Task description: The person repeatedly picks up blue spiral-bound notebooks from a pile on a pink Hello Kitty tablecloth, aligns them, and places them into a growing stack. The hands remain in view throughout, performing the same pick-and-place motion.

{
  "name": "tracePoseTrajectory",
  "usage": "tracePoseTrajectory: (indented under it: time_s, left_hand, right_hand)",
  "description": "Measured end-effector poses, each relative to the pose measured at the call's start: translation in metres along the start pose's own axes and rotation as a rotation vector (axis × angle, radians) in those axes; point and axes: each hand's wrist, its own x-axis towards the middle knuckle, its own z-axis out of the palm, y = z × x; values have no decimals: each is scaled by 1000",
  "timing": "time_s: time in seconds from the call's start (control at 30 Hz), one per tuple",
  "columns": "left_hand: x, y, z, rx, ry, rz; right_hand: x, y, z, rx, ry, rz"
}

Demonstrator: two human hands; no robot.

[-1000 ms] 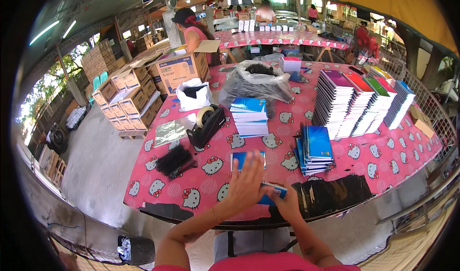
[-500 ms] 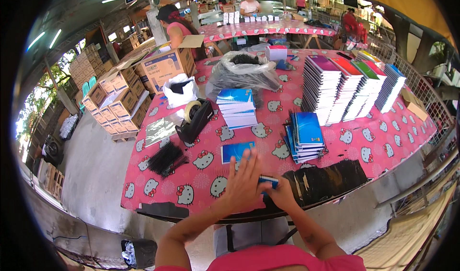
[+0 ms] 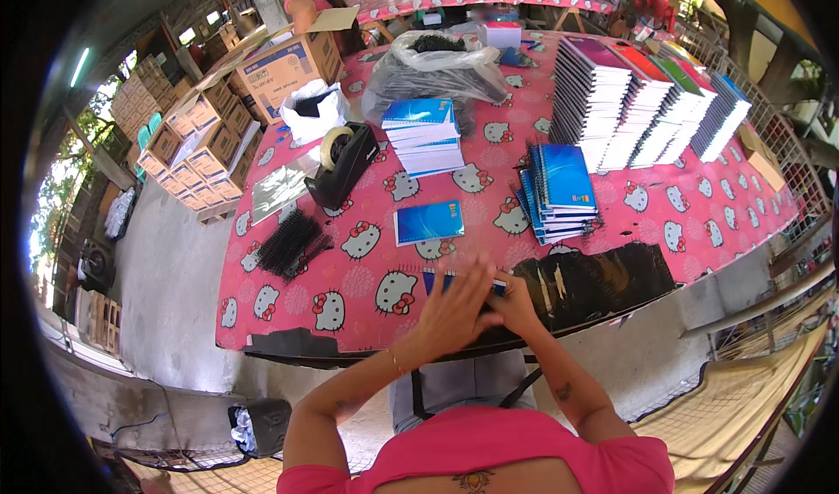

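Close to the table's front edge, a blue notebook (image 3: 434, 281) lies mostly hidden beneath my hands. My left hand (image 3: 454, 306) rests across it, fingers stretched out and slightly blurred. Closed around the notebook's right end is my right hand (image 3: 517, 307). Just beyond them a blue-covered booklet (image 3: 428, 223) lies flat, with no coil visible on it. Black plastic binding coils (image 3: 293, 242) are heaped to the left. A stack of blue coil-bound notebooks (image 3: 564, 177) sits to the right, and a pile of blue-covered booklets (image 3: 422, 135) farther off.
A black tape dispenser (image 3: 343, 166) stands left of the booklet pile, near a white bag (image 3: 313, 114). Behind is a large clear plastic bag (image 3: 433, 74) of black coils. Tall notebook stacks (image 3: 590, 100) fill the back right. Cartons (image 3: 284, 74) and a person (image 3: 310, 4) are far left.
The view has tilted down, so the table sits higher in the picture. My left hand no longer overlaps the flat booklet, and more of the held notebook's left end shows.
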Motion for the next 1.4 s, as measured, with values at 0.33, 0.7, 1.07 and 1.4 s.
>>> tracePoseTrajectory:
  time_s: [0.33,0.7,1.07,1.4]
  left_hand:
    - [-15,4,11,-36,54,6]
    - [3,-9,-8,-200,323,-35]
    - [2,2,-7,-234,347,-63]
    - [3,4,-14,-207,364,-53]
  right_hand:
    - [-3,-6,1,-20,-72,12]
    - [1,-38,-10,-308,-73,-169]
    - [-12,-66,-47,-26,-144,-60]
    - [2,-60,-53,-287,-197,-176]
